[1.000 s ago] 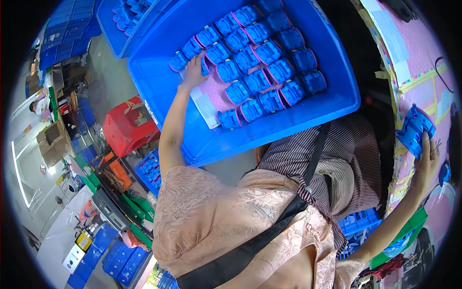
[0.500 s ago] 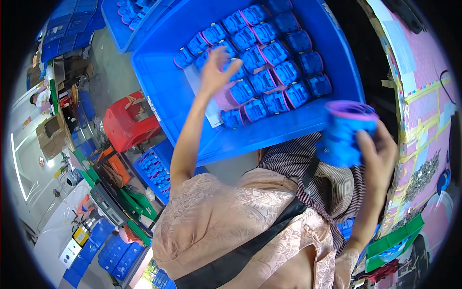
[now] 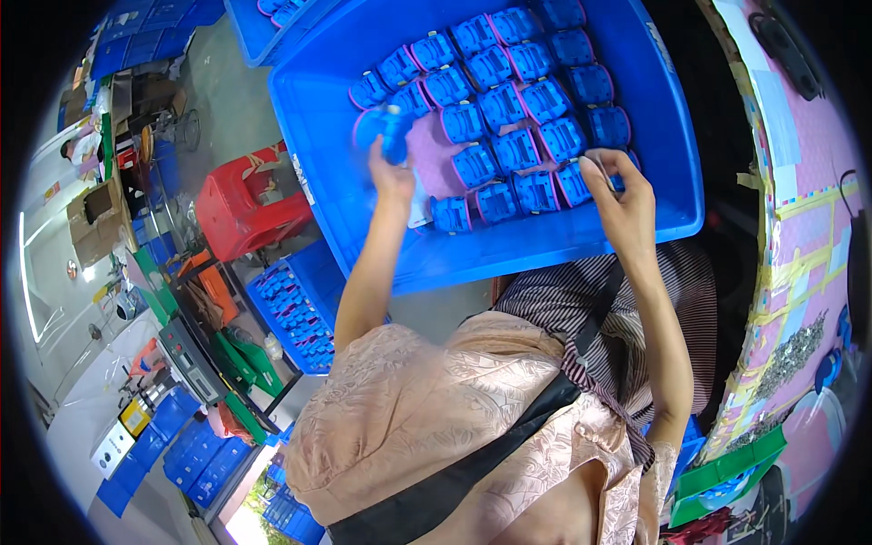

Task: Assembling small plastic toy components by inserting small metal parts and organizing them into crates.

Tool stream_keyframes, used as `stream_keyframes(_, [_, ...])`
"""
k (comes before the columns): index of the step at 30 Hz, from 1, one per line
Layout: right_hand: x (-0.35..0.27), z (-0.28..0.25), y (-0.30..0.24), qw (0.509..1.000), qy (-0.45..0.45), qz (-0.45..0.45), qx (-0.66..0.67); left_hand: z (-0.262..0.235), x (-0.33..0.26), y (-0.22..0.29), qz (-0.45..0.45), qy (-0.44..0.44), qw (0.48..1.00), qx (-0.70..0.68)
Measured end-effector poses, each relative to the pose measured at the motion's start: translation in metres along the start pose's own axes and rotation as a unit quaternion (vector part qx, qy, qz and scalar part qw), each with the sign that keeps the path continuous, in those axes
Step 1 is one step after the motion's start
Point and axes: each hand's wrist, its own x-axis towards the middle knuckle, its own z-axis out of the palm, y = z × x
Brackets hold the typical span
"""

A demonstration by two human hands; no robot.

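My left hand (image 3: 393, 177) is closed round a blue plastic housing (image 3: 386, 134), blurred by motion, over the left side of a large blue bin (image 3: 309, 182). Inside the bin, several like blue housings (image 3: 502, 105) with pink rims stand in rows on a pink sheet (image 3: 429, 150). At the bin's front right corner my right hand (image 3: 629, 204) has its thumb and forefinger bent together beside a blue housing (image 3: 575, 183). Blue shows between those fingers; whether they grip anything is hidden.
A red plastic stool (image 3: 241, 209) stands left of the bin. Below it, another blue crate (image 3: 292, 313) holds many small blue parts. To the right runs a taped pink work surface (image 3: 804, 245), with a green tray (image 3: 731, 472) near its front end. A further blue bin (image 3: 250, 36) adjoins at the back left.
My right hand moved from right of the bin to its front right corner, without the pink-rimmed housing it held. My left hand, then apart-fingered over the rows, now holds a blue housing.
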Motion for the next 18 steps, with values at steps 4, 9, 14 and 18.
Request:
stream_keyframes(4, [-0.011,-0.003,0.019,0.999,-0.022,0.022,0.021,-0.046,0.09,0.002,-0.083,0.158,0.984,0.0])
stream_keyframes(9, [-0.03,-0.001,0.018,0.996,-0.084,0.044,-0.002,-0.055,0.165,-0.016,-0.086,0.168,0.982,-0.026])
stream_keyframes(14, [-0.069,-0.045,-0.02,0.998,-0.048,0.025,0.029,-0.065,0.196,0.015,0.46,-0.144,0.673,0.561])
stream_keyframes(18, [-0.09,-0.101,-0.005,0.991,0.067,-0.083,-0.086,0.042,0.131,-0.101,0.513,-0.133,0.467,0.707])
